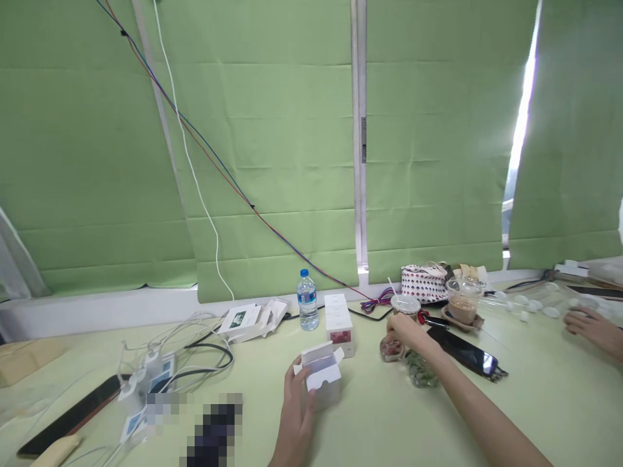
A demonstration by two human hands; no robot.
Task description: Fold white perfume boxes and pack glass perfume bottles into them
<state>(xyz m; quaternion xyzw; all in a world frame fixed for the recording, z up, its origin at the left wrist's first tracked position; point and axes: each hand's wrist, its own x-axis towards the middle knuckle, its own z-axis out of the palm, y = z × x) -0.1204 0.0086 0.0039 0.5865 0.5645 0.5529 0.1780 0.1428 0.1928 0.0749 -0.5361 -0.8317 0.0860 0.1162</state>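
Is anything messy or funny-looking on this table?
Yes, a bit: white cables lie in a loose tangle around the power strip, and the flat white packs beside the bottle overlap at odd angles. I see no spill.

The left hand point(298, 405) curls its fingers; the right hand point(402, 331) reaches forward, fingers lowered.

Big green shades point(282, 130) hang behind the pale green desk point(370, 415). Bright light comes in through a thin gap on the right. A white ledge point(97, 318) runs along the desk's back edge.
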